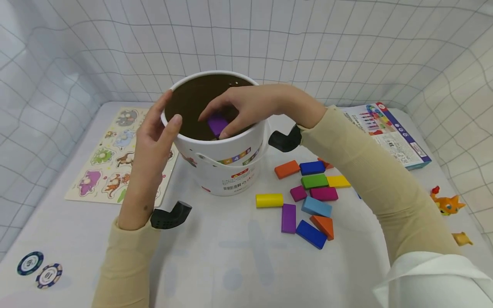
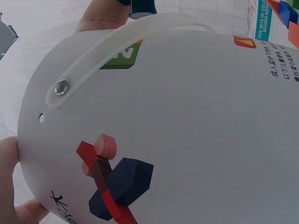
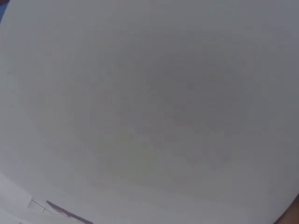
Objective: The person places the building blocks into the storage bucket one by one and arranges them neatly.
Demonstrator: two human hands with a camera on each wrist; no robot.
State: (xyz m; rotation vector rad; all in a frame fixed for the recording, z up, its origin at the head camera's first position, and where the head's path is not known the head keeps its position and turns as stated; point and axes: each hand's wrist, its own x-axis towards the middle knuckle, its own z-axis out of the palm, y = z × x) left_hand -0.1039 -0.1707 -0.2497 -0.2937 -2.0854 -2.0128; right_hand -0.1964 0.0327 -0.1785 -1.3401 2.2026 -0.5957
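My bucket (image 1: 209, 179) stands toward the tabletop's (image 1: 219, 282) far edge, my left hand (image 1: 152, 141) at its left rim, my right (image 1: 256, 105) reaching over the opposite rim to a block (image 1: 218, 124) inside. Loose blocks (image 1: 316, 207) lie right and in front; a puzzle board (image 1: 98, 198), left; a box (image 1: 389, 137), far-right corner; two chips (image 1: 49, 275), near-left corner; a figurine (image 1: 449, 205), right edge.

Cloth-walled play nook here: gridded fabric (image 1: 250, 38) rises behind the white tabletop's (image 1: 215, 273) far edge and along both sides, colourful toy blocks (image 1: 288, 218) lying between.
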